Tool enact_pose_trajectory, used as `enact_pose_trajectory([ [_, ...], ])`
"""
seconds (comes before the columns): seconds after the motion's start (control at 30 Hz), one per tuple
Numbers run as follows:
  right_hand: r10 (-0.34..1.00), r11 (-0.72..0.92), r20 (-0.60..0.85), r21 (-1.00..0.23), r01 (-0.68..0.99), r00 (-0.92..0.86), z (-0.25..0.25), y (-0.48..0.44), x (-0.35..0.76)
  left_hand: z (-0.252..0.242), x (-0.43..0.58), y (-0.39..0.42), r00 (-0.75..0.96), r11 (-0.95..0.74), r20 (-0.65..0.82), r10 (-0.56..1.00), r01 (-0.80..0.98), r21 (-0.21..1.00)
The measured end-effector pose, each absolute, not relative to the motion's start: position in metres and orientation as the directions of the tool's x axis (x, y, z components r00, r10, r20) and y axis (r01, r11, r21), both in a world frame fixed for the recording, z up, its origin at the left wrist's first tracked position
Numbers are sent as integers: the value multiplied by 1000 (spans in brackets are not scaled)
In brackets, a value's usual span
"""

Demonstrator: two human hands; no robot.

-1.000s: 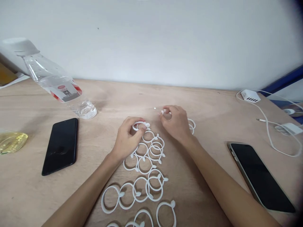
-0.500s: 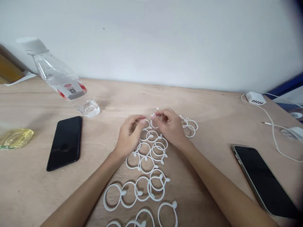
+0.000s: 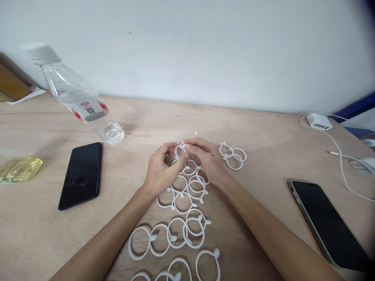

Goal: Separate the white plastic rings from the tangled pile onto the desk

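Note:
Both hands meet over the middle of a wooden table. My left hand and my right hand pinch the same small white plastic ring between their fingertips, lifted a little above the wood. Below the hands lie several more white rings, spread flat toward the near edge. A small linked cluster of white rings rests just right of my right hand.
A clear water bottle with a red label stands at the back left. Black phone lies left, another phone at the right. White charger and cables sit far right. A yellowish clear item is at the left edge.
My hands came together: the right hand moved left from the far rings to the left hand, and both now pinch one ring. The view shifted slightly.

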State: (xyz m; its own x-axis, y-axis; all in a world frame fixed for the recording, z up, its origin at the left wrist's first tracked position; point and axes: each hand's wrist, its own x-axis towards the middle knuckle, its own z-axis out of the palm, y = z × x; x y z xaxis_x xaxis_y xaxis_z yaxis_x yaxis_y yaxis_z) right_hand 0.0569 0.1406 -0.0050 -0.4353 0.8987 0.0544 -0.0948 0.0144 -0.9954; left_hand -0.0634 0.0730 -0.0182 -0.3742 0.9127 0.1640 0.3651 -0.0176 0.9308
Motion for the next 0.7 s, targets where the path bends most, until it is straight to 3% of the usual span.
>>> enact_pose_trajectory([
  [0.13, 869, 193, 152, -980, 40, -470, -3, 136, 56, -21, -66, 73, -405, -5, 217, 888, 464, 886],
  [0.37, 859, -34, 7, -997, -70, -512, 4, 138, 58, -19, -67, 73, -429, -51, 292, 855, 490, 870],
  [0.57, 856, -14, 3, -1000, -28, -518, 2, 139, 58, -16, -67, 74, -348, -88, 257, 902, 434, 896],
  [0.7, 894, 80, 39, -994, 73, -447, 1, 142, 60, -17, -68, 75, -401, -55, 202, 893, 349, 936],
])
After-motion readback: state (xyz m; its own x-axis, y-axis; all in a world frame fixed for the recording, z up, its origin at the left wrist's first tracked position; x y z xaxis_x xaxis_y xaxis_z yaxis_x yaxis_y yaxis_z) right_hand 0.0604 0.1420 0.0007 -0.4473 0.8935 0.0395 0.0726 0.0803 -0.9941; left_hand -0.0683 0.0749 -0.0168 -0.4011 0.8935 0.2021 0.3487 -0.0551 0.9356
